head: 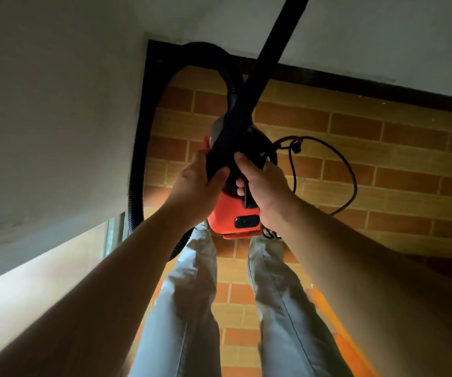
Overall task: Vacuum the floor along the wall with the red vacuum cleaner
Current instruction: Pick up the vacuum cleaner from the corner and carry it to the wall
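Red vacuum cleaner [227,213] sits on the brick-pattern floor [382,159], just ahead of the person's legs and near the wall corner. Left hand [200,183] wraps the thick lower end of the black wand [263,66]. Right hand [265,191] curls round a flat black handle piece above the red body. Hose [137,159] loops along the left wall's dark baseboard [355,88]. Cord [347,170] lies coiled to the right; open floor beyond it.

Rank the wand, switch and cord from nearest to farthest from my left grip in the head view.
1. Wand: held in the left grip.
2. Switch: on the red body, lower right.
3. Cord: on the floor, farthest right.
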Action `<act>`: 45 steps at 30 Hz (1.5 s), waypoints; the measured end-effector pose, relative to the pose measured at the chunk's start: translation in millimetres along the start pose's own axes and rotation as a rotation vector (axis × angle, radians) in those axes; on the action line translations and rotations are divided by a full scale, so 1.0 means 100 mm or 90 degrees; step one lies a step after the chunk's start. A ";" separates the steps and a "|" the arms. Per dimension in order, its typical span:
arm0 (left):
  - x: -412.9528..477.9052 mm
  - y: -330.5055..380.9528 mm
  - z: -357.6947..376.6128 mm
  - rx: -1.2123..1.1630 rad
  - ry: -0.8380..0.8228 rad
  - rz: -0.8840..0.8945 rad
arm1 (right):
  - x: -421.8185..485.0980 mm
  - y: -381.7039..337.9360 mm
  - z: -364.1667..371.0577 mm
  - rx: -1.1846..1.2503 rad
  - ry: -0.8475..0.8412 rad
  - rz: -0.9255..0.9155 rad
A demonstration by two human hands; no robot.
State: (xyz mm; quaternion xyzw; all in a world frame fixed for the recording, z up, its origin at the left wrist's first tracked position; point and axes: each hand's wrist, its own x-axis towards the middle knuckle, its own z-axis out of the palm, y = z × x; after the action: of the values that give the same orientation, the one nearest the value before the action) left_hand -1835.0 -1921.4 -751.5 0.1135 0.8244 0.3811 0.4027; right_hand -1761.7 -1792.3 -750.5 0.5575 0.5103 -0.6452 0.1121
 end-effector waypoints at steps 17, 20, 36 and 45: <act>-2.50 1.99 -0.54 0.070 -0.151 0.137 | -3.26 -0.45 -1.09 0.149 0.122 -0.026; -2.86 2.24 -0.44 0.104 -0.170 0.167 | -3.69 -0.42 -1.35 0.195 0.122 -0.052; -3.37 3.34 0.43 0.224 -0.382 0.345 | -4.64 -0.19 -2.43 0.376 0.336 -0.095; -3.17 3.92 0.80 0.238 -0.533 0.376 | -4.89 -0.29 -2.79 0.511 0.458 -0.085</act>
State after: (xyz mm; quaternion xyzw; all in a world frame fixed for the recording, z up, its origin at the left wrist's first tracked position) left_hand -1615.7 -1767.4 -317.3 0.5517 0.5807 0.2470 0.5453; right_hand -1441.0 -1768.4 -287.3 0.7084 0.2646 -0.5636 -0.3325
